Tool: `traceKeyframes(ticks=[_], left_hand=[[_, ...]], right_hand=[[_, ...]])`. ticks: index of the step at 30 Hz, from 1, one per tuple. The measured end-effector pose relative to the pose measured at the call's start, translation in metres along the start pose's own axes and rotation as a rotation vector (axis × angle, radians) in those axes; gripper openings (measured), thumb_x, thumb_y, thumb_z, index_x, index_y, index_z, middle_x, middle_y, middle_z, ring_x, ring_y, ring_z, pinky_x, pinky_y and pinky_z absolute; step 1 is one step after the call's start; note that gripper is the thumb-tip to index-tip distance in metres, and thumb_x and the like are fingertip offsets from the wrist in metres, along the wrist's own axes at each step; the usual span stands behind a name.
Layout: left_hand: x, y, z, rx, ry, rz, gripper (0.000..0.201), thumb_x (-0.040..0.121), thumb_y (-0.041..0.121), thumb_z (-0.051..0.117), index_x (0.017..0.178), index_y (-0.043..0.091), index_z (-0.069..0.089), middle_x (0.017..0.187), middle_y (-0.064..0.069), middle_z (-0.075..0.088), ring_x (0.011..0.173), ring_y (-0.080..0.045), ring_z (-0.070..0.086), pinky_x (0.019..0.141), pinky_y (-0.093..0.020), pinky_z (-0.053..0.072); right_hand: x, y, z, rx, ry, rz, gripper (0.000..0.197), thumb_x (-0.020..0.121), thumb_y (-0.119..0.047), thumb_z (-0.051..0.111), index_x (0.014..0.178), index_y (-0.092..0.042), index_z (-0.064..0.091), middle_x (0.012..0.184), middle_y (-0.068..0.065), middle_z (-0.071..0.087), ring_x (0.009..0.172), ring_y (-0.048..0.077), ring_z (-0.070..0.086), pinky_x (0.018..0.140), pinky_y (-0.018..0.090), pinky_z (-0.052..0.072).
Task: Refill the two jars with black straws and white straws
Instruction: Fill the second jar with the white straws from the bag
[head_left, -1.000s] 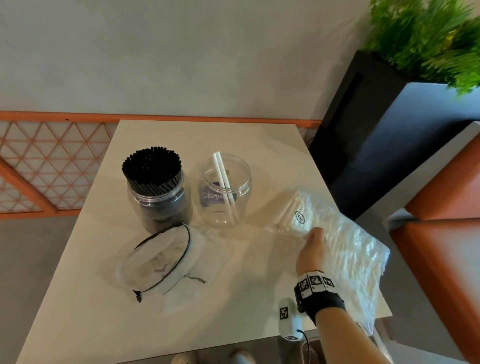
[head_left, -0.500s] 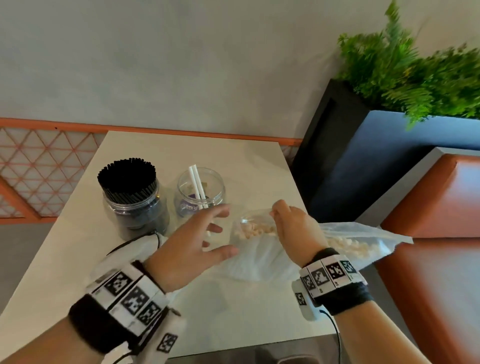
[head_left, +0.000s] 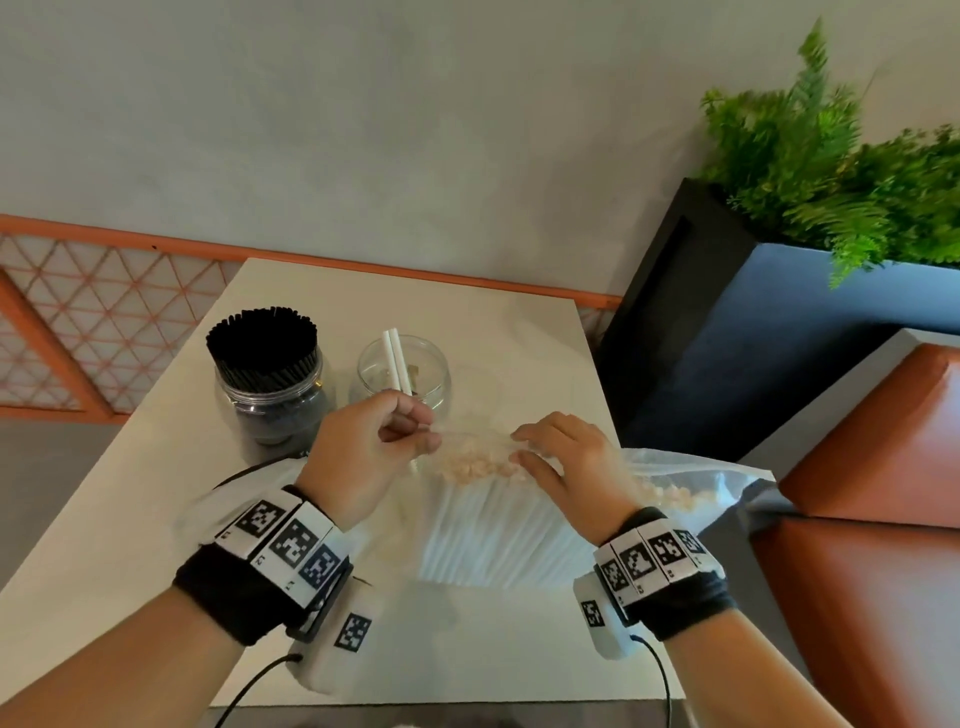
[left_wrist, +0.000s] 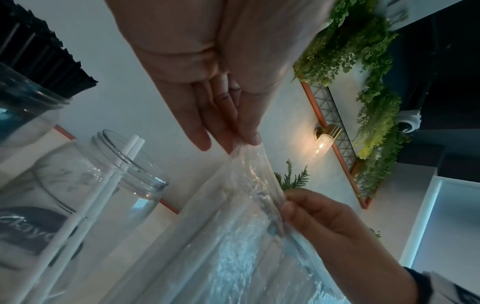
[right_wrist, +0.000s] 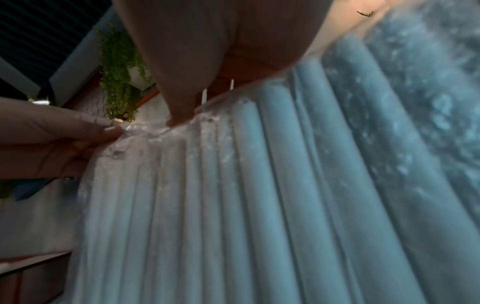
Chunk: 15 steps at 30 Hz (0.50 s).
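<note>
A clear plastic bag (head_left: 498, 525) full of white straws (right_wrist: 259, 185) is held up over the table's near right part. My left hand (head_left: 410, 431) pinches the bag's top edge (left_wrist: 244, 152) on the left. My right hand (head_left: 530, 452) pinches the same edge (left_wrist: 280, 203) on the right. Behind my hands stands a clear jar (head_left: 402, 371) with two white straws (head_left: 394, 358) in it. Left of it, a second jar (head_left: 270, 374) is packed with black straws (head_left: 262, 335).
An empty clear bag with a black edge (head_left: 244, 478) lies on the white table (head_left: 493, 332) under my left wrist. A dark planter with ferns (head_left: 779, 291) and an orange seat (head_left: 872, 519) stand to the right. An orange rail (head_left: 156, 244) runs behind.
My right hand lifted the bag of white straws off the table. My left hand came in from the left and took hold of the bag's top edge.
</note>
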<state>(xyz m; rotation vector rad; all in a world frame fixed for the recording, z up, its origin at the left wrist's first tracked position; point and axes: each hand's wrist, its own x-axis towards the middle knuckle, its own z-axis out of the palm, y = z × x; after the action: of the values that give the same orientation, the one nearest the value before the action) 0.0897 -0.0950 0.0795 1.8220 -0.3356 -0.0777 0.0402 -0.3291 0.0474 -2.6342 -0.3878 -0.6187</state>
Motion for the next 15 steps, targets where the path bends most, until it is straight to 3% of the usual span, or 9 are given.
traceKeyframes(ticks=[5, 8, 10, 15], left_hand=[[0.003, 0.001, -0.004, 0.012, 0.028, 0.016, 0.014, 0.077, 0.01, 0.075, 0.082, 0.021, 0.069, 0.078, 0.006, 0.074, 0.075, -0.001, 0.067, 0.071, -0.006, 0.045], [0.003, 0.0, -0.005, -0.051, 0.008, -0.012, 0.012, 0.079, 0.006, 0.071, 0.083, 0.018, 0.068, 0.08, 0.003, 0.075, 0.082, -0.011, 0.07, 0.085, -0.025, 0.051], [0.003, 0.0, -0.003, -0.058, 0.008, -0.004, 0.012, 0.079, 0.007, 0.072, 0.081, 0.018, 0.068, 0.081, -0.002, 0.074, 0.082, -0.015, 0.069, 0.086, -0.036, 0.053], [0.004, 0.001, -0.003, 0.054, -0.005, 0.069, 0.008, 0.081, 0.013, 0.07, 0.082, 0.02, 0.069, 0.08, 0.004, 0.07, 0.075, -0.006, 0.064, 0.075, -0.019, 0.049]], right_hand=[[0.005, -0.005, -0.004, 0.033, 0.123, 0.01, 0.025, 0.093, -0.024, 0.044, 0.091, -0.016, 0.068, 0.078, -0.008, 0.065, 0.074, 0.014, 0.059, 0.069, 0.041, 0.052], [0.015, -0.023, -0.003, 0.132, 0.119, 0.011, 0.019, 0.091, -0.028, 0.052, 0.099, -0.018, 0.066, 0.091, -0.008, 0.066, 0.083, 0.01, 0.059, 0.076, 0.038, 0.051], [0.027, -0.042, 0.003, 0.197, 0.044, -0.032, 0.027, 0.088, -0.036, 0.058, 0.109, -0.019, 0.064, 0.099, -0.007, 0.066, 0.088, 0.011, 0.06, 0.08, 0.036, 0.05], [0.048, -0.056, 0.015, 0.274, 0.04, -0.044, 0.01, 0.088, -0.021, 0.06, 0.094, -0.017, 0.067, 0.088, -0.006, 0.067, 0.08, 0.013, 0.062, 0.074, 0.039, 0.052]])
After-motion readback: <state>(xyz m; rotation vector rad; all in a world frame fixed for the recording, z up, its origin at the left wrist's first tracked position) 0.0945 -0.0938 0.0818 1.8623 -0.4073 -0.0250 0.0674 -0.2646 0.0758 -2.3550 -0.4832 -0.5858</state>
